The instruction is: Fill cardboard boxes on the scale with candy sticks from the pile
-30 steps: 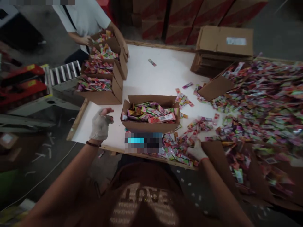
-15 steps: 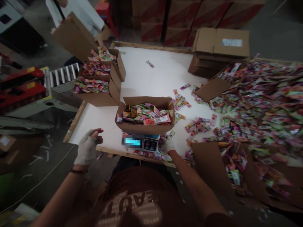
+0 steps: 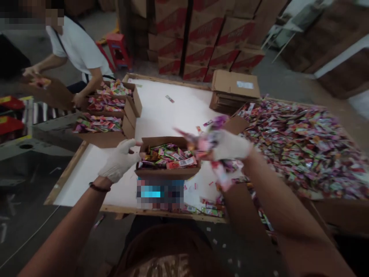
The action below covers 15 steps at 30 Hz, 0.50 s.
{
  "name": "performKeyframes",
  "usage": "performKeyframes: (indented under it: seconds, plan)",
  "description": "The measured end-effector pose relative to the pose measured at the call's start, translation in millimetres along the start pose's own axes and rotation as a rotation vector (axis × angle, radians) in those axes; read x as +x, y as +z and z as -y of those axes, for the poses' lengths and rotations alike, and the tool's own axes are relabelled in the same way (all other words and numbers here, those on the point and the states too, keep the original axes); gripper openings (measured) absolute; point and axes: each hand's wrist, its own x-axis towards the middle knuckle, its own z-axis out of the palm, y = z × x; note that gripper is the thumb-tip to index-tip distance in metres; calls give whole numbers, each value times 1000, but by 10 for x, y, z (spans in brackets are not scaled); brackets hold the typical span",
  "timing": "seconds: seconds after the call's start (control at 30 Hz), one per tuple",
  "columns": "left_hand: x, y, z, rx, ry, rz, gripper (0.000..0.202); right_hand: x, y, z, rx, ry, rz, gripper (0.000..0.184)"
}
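An open cardboard box full of colourful sachets sits on a small scale at the near edge of the white table. My left hand, in a white glove, rests at the box's left rim with the fingers loosely curled and the thumb on the rim. My right hand, also gloved, is closed on a bunch of sachets held above the box's right side. A few sachets hang or fall below that hand.
A large heap of sachets covers the table's right half. Three filled boxes stand at the far left, where a person in a white shirt handles a cardboard piece. Flat cartons lie stacked at the back.
My right hand came up from the table's near edge with a bunch of sachets to above the box. My left hand moved to the box's left rim. The view tilted up.
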Motion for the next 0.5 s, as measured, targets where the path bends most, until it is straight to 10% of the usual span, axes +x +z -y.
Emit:
performKeyframes:
  seconds: [0.17,0.27,0.4,0.5]
  plan:
    - [-131,162,123,-23,-65,98,52,1195,933,595,-396,-81,422,24]
    - [-268,175,271,-62,-56,29,49,1308,1209,577,-442,-170,509,51]
    - [-331,154,332,-103,-119,-56,57,784,713,297,-102,-240,360,80]
    - [-340,154,314,-199,-194,-103,72,392,283,-293,371,-288,13,63]
